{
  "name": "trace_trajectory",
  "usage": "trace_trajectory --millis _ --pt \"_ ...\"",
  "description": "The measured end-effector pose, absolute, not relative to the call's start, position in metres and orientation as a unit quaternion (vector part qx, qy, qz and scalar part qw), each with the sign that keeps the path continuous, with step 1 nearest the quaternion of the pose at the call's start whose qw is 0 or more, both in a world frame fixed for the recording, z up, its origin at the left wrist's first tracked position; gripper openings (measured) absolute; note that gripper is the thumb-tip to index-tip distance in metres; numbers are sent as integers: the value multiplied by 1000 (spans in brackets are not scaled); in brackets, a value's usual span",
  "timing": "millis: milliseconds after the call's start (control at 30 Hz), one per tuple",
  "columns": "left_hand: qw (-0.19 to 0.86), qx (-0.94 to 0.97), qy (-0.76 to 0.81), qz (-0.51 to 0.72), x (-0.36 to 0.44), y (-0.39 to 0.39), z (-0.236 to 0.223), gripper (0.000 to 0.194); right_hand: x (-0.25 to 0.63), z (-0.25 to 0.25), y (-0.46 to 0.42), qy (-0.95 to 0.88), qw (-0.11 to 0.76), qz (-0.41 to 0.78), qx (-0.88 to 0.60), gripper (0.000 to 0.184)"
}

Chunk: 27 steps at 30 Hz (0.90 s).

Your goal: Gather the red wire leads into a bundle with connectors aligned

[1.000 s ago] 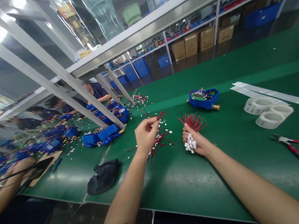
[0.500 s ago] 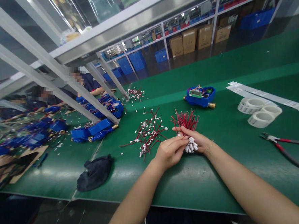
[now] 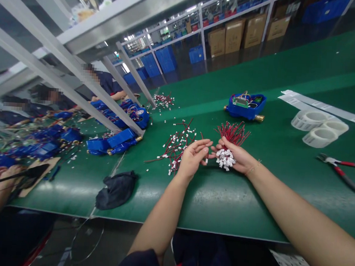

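My right hand is closed around a bundle of red wires, whose white connectors hang below the fingers. To its left, my left hand pinches a single red wire with a white connector, mostly covered by the fingers; part of the wire shows above them. The two hands are close together over the green table. Just left of my left hand lies a loose pile of red wires with white connectors, its right edge hidden by that hand.
A blue housing with a circuit board stands behind the bundle. On the right are label rolls, label strips and pliers. A dark cloth lies left, near blue housings and shelf posts. Co-workers sit far left.
My left hand has moved left, away from the bundle, and now has a single wire between its fingers. The right hand still holds the bundle. The camera view has shifted slightly.
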<state>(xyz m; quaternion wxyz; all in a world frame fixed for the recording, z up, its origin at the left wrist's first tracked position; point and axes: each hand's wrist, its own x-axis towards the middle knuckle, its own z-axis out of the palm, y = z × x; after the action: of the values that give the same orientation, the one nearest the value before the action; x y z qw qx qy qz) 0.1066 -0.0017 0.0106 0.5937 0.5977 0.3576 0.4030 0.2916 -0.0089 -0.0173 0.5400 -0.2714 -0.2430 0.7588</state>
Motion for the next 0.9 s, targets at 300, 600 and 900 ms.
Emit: trace_trajectory --millis 300,600,900 --pt "488 684 373 395 125 -19 -4 60 261 -23 -28 -288 503 734 -355 34" --pt "385 733 390 403 120 -21 1 87 260 -25 -20 -246 532 708 -393 35" --pt "123 766 559 293 48 44 6 23 314 -17 10 -143 651 656 -353 40"
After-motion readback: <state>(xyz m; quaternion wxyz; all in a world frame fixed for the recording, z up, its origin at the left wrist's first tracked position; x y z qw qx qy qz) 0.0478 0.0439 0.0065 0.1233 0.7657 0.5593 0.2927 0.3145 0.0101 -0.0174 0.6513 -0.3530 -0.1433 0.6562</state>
